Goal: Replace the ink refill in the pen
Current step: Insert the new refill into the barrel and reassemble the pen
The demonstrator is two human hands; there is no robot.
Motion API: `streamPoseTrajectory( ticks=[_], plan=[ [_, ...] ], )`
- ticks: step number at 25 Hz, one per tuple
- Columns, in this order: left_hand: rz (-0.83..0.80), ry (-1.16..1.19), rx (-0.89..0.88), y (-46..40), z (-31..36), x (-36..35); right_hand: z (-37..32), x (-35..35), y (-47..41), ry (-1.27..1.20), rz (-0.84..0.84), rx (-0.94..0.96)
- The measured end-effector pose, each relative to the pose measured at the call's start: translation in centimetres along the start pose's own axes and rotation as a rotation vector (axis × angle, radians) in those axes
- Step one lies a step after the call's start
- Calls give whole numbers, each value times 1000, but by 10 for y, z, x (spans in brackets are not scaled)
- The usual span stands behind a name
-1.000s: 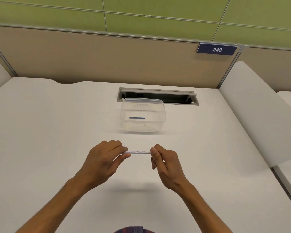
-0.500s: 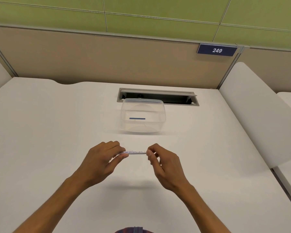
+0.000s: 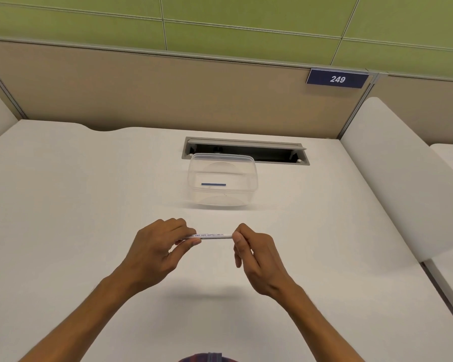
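A thin white pen (image 3: 212,236) with small printed lettering is held level above the white desk. My left hand (image 3: 157,250) pinches its left end between thumb and fingers. My right hand (image 3: 256,253) pinches the right end with thumb and forefinger, the other fingers hanging loose. Both pen tips are hidden by my fingers. Beyond the pen stands a clear plastic container (image 3: 247,197) with a thin blue ink refill (image 3: 213,184) lying inside it.
A grey cable slot (image 3: 280,152) is cut into the desk (image 3: 63,205) just behind the container. A beige partition with a "249" plate (image 3: 337,79) closes the back. A white side panel (image 3: 398,173) borders the desk on the right.
My right hand has shifted its grip slightly leftward along the pen's right end, fingers reworked. The pen stays level; the left hand has barely moved.
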State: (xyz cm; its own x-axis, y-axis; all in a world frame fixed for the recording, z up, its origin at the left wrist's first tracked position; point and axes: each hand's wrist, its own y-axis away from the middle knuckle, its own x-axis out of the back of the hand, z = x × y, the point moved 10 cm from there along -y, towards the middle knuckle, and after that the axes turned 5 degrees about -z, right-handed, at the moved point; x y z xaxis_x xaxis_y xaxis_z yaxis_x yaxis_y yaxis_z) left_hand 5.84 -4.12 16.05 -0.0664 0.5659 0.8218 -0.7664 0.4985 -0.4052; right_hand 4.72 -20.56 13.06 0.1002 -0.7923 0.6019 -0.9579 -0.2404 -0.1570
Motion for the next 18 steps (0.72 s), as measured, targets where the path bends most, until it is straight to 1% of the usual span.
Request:
streamPoseTrajectory(
  ticks=[2,5,7,9,13,14,16,18],
  plan=[
    [58,-126,-63,-1,9,6,4,-3,-1,-152,-16,-68],
    [124,-302,-180,0,22,10,14,-11,-4,-472,-78,-219],
    [120,-337,-209,1,25,8,17,-16,-5,-547,-112,-272],
    [91,-271,-160,-1,17,7,14,-10,-6,-450,-62,-227],
    [9,-55,-16,-2,-2,4,-4,4,-4,41,40,-39],
    [-6,-9,8,-2,-5,2,-8,7,-3,128,57,3],
    [-33,67,52,-1,-11,-1,-13,11,-3,209,88,69],
    [-35,94,66,-1,-11,-2,-13,12,-2,220,96,94]
  ],
)
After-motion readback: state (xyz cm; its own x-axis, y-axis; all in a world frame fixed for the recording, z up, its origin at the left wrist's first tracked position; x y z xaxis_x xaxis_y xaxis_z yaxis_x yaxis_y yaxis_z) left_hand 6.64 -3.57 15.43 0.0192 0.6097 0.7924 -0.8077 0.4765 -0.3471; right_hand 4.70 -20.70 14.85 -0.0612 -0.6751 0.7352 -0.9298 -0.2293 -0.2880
